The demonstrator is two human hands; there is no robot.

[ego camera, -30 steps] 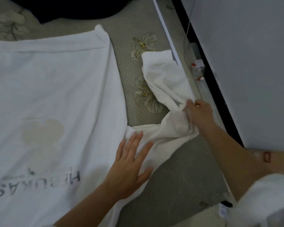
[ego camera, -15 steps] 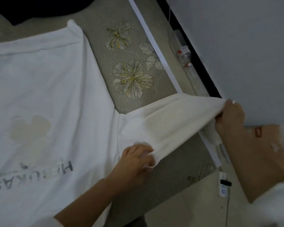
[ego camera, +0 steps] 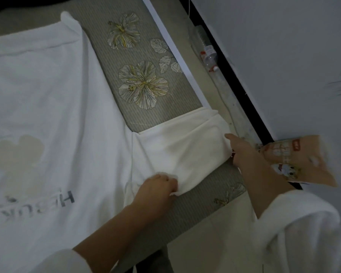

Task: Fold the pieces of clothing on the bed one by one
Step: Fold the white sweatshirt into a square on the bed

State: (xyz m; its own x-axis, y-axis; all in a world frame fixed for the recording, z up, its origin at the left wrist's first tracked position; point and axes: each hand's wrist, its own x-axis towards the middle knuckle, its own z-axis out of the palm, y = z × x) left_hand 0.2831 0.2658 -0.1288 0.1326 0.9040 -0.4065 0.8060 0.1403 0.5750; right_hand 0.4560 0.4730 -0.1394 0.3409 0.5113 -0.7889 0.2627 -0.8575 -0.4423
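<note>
T-shirt (ego camera: 53, 107), white with grey lettering near its 7 o'clock edge, lies spread flat on the bed, filling the 9 o'clock half of the view. Its sleeve (ego camera: 181, 146) is drawn out flat toward 3 o'clock over the striped mat (ego camera: 205, 196), which is printed with flowers. The left hand (ego camera: 156, 191) sits at 6 o'clock of the sleeve, near the armpit seam, with fingers curled tight round the lower edge of the fabric. The right hand (ego camera: 244, 154) is at the cuff end, one finger laid straight along the cuff while the others curl at its lower corner and pinch the cloth. Beyond the mat's white border, at 1 o'clock, a clear plastic bottle (ego camera: 210, 56) lies on its side in the gap beside the grey wall (ego camera: 283, 56); what it holds cannot be told. At 3 o'clock, just past the right hand, lies a tan printed bag (ego camera: 295, 160), blurred, its contents not visible.
</note>
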